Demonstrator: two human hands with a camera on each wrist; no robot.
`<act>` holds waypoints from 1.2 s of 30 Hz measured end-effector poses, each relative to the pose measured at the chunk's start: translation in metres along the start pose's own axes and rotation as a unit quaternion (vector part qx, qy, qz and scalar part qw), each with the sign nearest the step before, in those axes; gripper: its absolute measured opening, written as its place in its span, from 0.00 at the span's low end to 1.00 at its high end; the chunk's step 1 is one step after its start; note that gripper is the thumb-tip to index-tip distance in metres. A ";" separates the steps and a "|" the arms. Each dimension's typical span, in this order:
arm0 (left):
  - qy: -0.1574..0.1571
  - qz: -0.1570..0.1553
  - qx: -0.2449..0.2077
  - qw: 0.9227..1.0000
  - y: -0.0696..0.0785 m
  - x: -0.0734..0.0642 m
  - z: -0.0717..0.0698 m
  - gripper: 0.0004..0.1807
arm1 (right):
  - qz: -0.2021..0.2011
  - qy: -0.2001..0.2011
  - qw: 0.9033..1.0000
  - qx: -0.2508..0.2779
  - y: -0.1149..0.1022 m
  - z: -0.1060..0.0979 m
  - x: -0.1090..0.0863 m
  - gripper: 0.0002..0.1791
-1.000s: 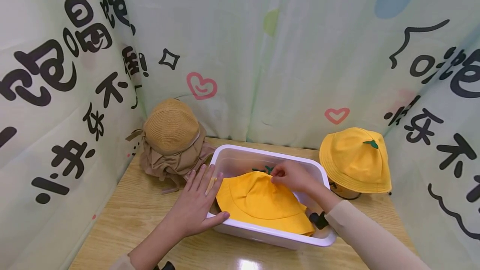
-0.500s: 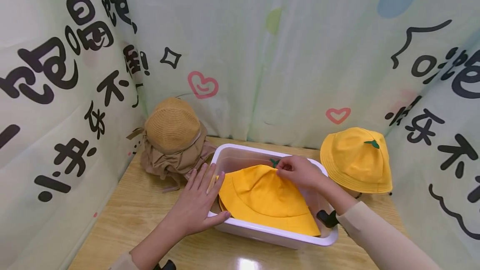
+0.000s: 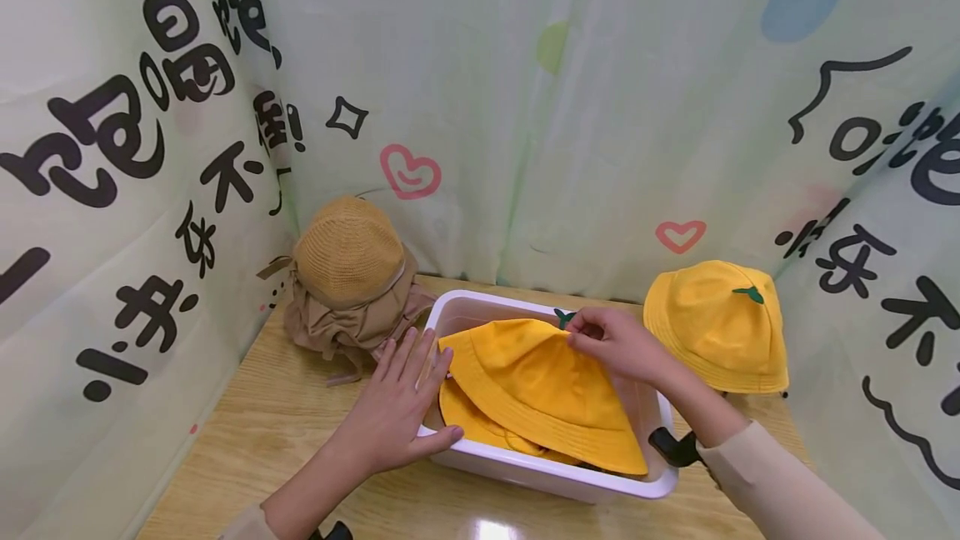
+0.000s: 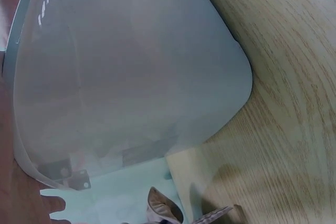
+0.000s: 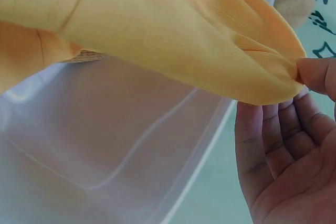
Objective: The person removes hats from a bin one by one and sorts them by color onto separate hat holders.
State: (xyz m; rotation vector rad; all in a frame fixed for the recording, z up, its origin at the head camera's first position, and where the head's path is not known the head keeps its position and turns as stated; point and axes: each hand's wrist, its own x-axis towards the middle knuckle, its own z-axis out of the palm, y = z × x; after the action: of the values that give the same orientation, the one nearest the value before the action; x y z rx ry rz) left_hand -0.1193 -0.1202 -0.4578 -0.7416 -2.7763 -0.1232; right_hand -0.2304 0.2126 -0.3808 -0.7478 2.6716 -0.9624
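In the head view, I see the right hand (image 3: 617,344) pinching the yellow bucket hat (image 3: 547,382) by its crown at the mouth of the white tub (image 3: 525,477); the left hand (image 3: 397,407) spreads straight fingers beside the rim. The left wrist view gives me tub wall and worktop (image 4: 294,108). In the right wrist view, fabric creases: likely light, limp, best pinched there.

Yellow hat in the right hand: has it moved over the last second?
Yes. In the head view, the yellow hat, pinched by the right hand, has shifted up and rightward, toward the back rim of the white bin.
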 end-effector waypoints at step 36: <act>0.007 0.002 -0.006 1.000 0.001 0.000 -0.002 0.52 | -0.012 0.155 0.987 -0.028 -0.024 -0.062 -0.019 0.12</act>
State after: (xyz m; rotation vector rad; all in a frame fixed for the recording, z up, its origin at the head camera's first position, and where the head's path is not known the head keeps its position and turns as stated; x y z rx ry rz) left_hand -0.1183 -0.1198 -0.4562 -0.7465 -2.7627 -0.1440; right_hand -0.2262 0.2397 -0.3176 -0.6926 2.9719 -1.0949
